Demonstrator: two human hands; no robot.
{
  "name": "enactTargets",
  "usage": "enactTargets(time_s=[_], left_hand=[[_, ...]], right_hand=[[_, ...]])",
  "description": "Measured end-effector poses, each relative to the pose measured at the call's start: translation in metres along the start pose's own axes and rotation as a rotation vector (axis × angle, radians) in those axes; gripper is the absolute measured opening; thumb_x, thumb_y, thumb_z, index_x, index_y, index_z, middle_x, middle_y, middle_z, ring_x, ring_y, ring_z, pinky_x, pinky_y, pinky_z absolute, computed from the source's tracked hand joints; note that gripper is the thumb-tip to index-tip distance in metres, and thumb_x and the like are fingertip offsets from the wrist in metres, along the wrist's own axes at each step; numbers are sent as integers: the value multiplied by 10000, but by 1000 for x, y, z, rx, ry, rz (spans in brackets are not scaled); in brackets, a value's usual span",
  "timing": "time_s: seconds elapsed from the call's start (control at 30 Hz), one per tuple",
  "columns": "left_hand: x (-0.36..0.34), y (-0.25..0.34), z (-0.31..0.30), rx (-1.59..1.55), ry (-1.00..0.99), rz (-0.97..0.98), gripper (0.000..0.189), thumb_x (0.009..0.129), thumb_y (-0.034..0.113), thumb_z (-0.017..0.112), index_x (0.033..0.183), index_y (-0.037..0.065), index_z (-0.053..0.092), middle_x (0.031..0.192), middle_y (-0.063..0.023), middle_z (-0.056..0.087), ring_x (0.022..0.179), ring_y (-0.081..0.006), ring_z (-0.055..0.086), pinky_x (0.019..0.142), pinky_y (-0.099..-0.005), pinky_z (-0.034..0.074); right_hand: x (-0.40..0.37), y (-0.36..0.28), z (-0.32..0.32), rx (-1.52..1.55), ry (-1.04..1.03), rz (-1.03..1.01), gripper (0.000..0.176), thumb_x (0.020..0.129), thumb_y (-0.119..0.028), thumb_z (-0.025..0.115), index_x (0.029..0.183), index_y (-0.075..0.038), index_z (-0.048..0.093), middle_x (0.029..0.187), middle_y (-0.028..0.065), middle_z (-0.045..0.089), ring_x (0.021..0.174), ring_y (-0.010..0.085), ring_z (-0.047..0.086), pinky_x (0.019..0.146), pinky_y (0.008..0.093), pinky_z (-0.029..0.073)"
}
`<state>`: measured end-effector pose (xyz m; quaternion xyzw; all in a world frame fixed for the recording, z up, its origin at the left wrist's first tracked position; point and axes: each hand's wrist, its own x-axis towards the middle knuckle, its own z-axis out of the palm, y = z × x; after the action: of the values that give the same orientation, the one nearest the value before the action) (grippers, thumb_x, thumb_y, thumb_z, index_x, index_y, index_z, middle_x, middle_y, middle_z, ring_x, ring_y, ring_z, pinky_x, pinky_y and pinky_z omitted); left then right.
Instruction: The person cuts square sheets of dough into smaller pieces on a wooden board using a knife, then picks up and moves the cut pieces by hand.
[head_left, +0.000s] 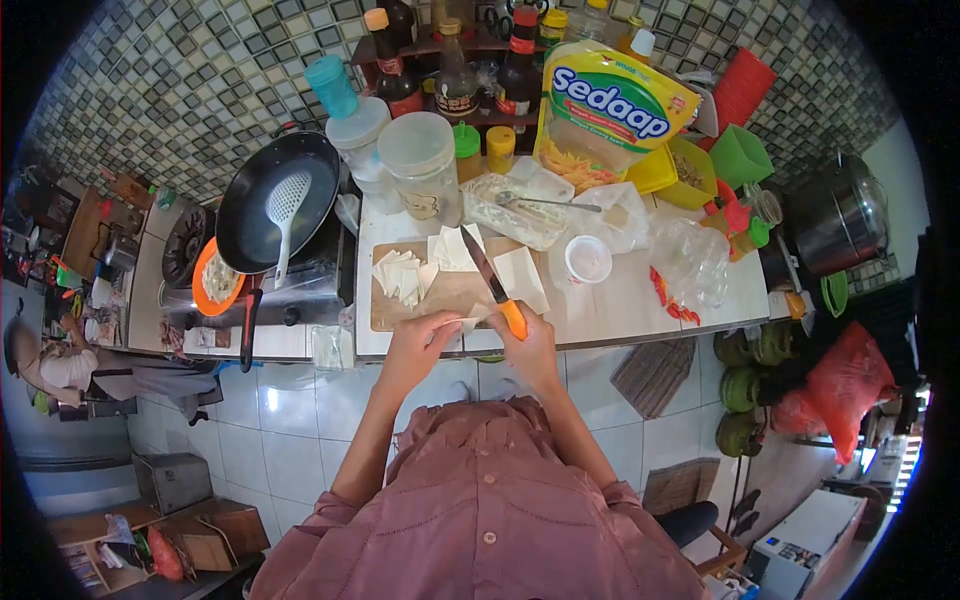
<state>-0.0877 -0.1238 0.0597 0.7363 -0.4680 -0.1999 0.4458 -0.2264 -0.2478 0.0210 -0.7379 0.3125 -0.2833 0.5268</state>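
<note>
In my right hand (532, 348) is a knife (485, 268) with an orange handle, its blade pointing away from me over the wooden cutting board (390, 316). My left hand (418, 342) pinches a thin pale dough wrapper (468, 322) at the board's front edge; its other end reaches the fingers of my right hand. Cut wrapper pieces (403, 277) lie fanned out at the left of the board. Behind the blade sits a stack of pale squares (452, 250), and a larger folded wrapper (520, 277) lies to its right.
A black frying pan (250, 215) with a white slotted spatula (288, 200) rests on the stove, beside an orange plate (212, 300). Right of the board stand a white cup (588, 262) and red chillies (672, 298). Jars (420, 170) line the back. A person (70, 370) is at far left.
</note>
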Motion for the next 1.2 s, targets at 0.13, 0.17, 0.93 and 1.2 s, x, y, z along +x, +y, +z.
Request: enactTargets(time_s=[0.13,0.17,0.93,1.2], left_hand=[[2,10,-9,-84,-62,-67,179,854,133,605,930,-27,632,747,-106,646,657,-124,585,607,-249,445],[2,14,-11,-77,-80,-93,177,854,136,606,924,-25,632,706,-80,617,627,-100,544,576,-241,422],[32,-1,17,-384,-46,-314,143,852,151,635,922,30,606,667,58,536,583,-13,423,500,-182,314],[30,1,64,160,188,-58,252,746,239,711,878,39,634,878,-101,578,800,-262,520,686,-362,436]], right_hand=[[5,-14,-10,138,-12,-47,116,841,-129,640,902,-38,603,553,-24,474,361,45,395,345,226,297],[6,-22,-17,148,-86,42,109,842,-128,638,887,-39,595,558,-27,471,366,48,402,347,224,305],[40,-30,-47,-104,60,91,252,824,-205,638,969,-2,604,562,100,504,493,177,513,495,324,407],[7,-20,-56,13,49,179,268,861,-133,606,1112,-38,596,512,-31,444,341,54,380,339,235,289]])
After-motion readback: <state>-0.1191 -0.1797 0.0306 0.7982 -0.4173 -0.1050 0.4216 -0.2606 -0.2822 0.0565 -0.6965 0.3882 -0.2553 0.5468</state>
